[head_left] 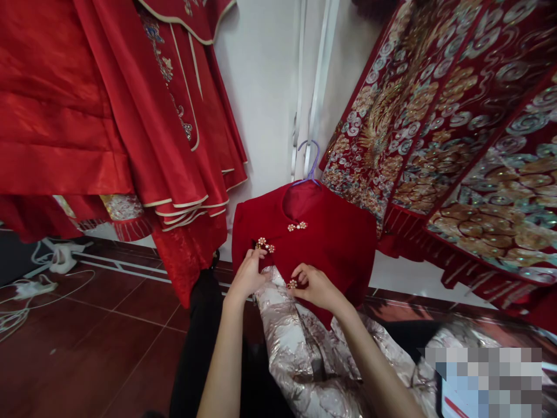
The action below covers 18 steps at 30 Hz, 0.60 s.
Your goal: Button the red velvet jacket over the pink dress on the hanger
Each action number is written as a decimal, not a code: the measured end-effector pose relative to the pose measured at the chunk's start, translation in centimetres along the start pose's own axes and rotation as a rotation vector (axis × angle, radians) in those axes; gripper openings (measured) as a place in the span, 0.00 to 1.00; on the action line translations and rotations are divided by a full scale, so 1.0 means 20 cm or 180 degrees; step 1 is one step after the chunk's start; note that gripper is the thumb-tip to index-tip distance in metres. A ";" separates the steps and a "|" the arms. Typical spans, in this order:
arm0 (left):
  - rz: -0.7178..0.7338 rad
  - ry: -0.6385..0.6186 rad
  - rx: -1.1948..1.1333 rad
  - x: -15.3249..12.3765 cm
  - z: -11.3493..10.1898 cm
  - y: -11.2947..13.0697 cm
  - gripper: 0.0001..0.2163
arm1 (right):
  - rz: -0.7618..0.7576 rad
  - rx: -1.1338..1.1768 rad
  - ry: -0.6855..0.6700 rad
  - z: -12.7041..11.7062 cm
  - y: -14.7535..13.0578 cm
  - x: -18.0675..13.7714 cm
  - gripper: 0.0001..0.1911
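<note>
A dark red velvet jacket (335, 238) hangs on a purple hanger (311, 165) in front of me, over a silver patterned garment (300, 348). It has pearl-and-gold clasps: one at the collar (297, 226), one on the left flap (265, 245), one lower down (292, 284). My left hand (248, 276) pinches the flap's edge just below the left clasp. My right hand (315, 285) is closed on the lower clasp at the front opening.
Red satin robes with cream trim (130, 116) hang at the left. Heavily embroidered red and gold garments (456, 128) hang at the right. A white wall (270, 87) stands behind. White cables and a plug (39, 284) lie on the dark red tile floor (108, 337).
</note>
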State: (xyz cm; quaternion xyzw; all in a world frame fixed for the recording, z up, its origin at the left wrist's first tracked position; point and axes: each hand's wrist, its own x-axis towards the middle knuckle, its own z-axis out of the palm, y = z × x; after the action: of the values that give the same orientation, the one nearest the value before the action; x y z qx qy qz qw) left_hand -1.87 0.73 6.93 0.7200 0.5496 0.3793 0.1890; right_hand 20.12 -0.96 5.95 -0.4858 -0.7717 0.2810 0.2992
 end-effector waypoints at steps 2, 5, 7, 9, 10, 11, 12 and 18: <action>0.0079 0.0077 0.0240 0.00 0.05 -0.01 0.23 | -0.0106 -0.0256 0.0072 0.06 0.00 0.01 0.14; 0.0232 0.0294 0.0500 -0.01 0.10 -0.05 0.18 | -0.0077 -0.0334 0.0170 0.10 -0.02 0.02 0.14; 0.0322 0.0546 0.0681 -0.02 0.12 -0.07 0.15 | -0.0111 -0.0021 -0.0002 0.09 -0.05 0.01 0.15; 0.0290 0.0814 0.0819 -0.03 0.15 -0.08 0.12 | -0.0168 0.0395 -0.0237 0.05 -0.07 0.00 0.16; 0.0213 0.0941 0.0866 -0.03 0.16 -0.07 0.11 | -0.0193 0.0564 -0.0311 0.04 -0.09 -0.01 0.15; 0.0118 0.1046 0.0898 -0.03 0.18 -0.07 0.10 | -0.0216 0.0689 -0.0344 0.02 -0.10 -0.01 0.15; 0.0029 0.1122 0.0921 -0.02 0.19 -0.06 0.10 | -0.0237 0.0779 -0.0333 0.01 -0.11 -0.01 0.15; -0.0384 0.1339 0.1162 -0.02 0.19 -0.04 0.12 | -0.0386 0.0907 0.0053 0.01 -0.16 -0.01 0.13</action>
State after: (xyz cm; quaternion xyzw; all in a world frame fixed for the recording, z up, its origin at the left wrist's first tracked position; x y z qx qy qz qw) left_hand 0.49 1.09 3.79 0.6136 0.6778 0.4031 -0.0398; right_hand 18.11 -2.32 8.05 -0.3933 -0.7495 0.3650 0.3878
